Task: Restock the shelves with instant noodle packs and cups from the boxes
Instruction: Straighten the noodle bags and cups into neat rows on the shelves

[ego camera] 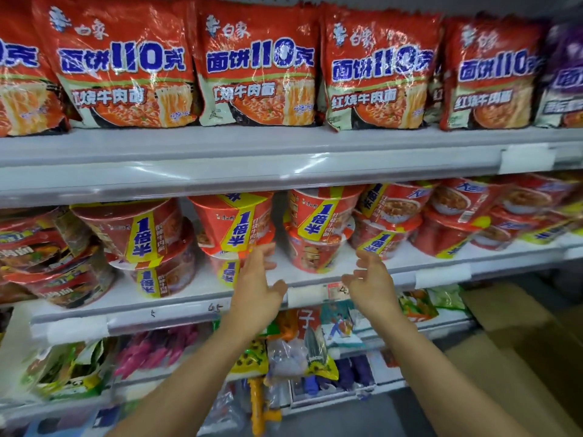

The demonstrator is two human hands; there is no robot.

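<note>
1. Head view: I see the shelving filling the frame, with an upper shelf (220, 159) and a middle shelf (202, 298) running across, both tilted slightly in the wide-angle picture.
2. Cardboard boxes (517, 335) sit low at the right, beside the shelving; I cannot tell what is in them.
3. On the upper shelf stands a row of red noodle packs (255, 70), upright and side by side, with one purple pack (564, 74) at the far right end.
4. On the middle shelf are red noodle cups (318, 228), stacked two high with yellow bands down their fronts; further stacks run off to the right, and darker red packs (47, 257) lie piled at the left.
5. Below, a lower shelf holds mixed snack bags (318, 354) in green, yellow and pink.
6. My left hand (255, 279) is up at the middle shelf, fingers straight and spread, fingertips touching the stack of cups left of centre, holding nothing.
7. My right hand (372, 279) hangs just in front of the shelf edge, fingers loosely curled, empty, apart from the cups.
8. Between my hands sits a small price label (336, 291) on the shelf rail.
</note>
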